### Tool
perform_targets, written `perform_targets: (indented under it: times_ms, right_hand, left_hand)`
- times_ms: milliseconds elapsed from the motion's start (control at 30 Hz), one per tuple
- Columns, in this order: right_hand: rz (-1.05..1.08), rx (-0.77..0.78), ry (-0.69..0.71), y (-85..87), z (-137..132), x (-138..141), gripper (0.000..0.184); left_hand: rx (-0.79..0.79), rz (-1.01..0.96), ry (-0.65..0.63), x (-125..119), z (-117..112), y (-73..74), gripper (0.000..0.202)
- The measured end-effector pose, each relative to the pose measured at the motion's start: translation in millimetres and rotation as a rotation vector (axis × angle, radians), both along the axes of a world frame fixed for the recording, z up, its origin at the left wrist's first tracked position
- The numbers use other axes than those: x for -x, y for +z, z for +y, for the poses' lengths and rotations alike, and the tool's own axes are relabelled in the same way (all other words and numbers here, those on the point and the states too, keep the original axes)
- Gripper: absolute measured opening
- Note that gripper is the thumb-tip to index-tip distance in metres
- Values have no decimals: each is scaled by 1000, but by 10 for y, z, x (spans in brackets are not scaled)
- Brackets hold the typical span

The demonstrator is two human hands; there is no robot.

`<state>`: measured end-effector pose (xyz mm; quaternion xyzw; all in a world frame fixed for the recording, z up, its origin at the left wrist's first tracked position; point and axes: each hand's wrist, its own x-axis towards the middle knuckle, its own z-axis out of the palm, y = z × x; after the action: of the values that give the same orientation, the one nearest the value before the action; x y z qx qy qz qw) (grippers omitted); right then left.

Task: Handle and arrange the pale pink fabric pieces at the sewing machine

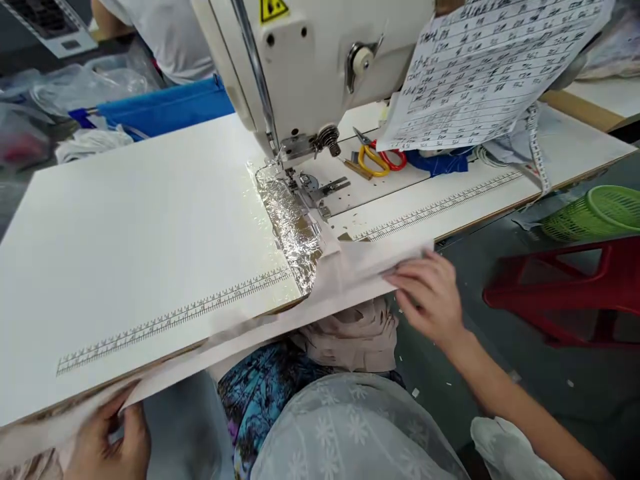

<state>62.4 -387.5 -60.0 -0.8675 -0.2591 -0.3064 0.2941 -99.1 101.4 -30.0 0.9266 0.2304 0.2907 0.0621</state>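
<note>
A long strip of pale pink fabric runs along the front edge of the sewing table. My left hand pinches it at the lower left. Farther right, my right hand grips the strip near its right end, fingers on top of the cloth. Part of the cloth reaches up toward the presser foot of the sewing machine, over a shiny taped plate. More folded pink fabric lies on my lap, below the table edge.
Scissors with yellow and red handles lie right of the needle, near blue cloth. A handwritten sheet hangs at upper right. A red stool and green basket stand right. Another person sits beyond the table.
</note>
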Motion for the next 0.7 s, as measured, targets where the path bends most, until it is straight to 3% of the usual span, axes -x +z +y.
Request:
perform_targets:
  times_ms: [67,167,233,333,400,467,567,633,700]
  right_hand:
    - [153,40,113,-74,183,114,24]
    - [344,57,185,-236,311,260,27]
    - [418,61,207,-346,299,362,25]
    - [513,153,281,-476,240,523,23]
    - [561,222,290,-536,224,617,22]
    - [589,263,260,-585,236,688,19]
    - [616,301,192,-647,265,760,18]
    - [636,319,155,-682,272,797,22]
    - [662,324,142,-707,269,829,23]
  left_hand:
    - [69,168,102,139,133,-224,30]
    - [257,435,87,264,197,-475,38]
    - [281,447,95,269,72,-525,43]
    - [306,280,53,114,-386,-452,45]
    - [409,217,-119,-95,-812,-398,38]
    - [545,258,-450,-346,-1264,-417,27]
    - [626,401,-962,-685,-1852,-591,25]
    - [550,503,-1158,-825,-2112,-739,26]
    - [434,611,-1228,-880,-2243,-856,26]
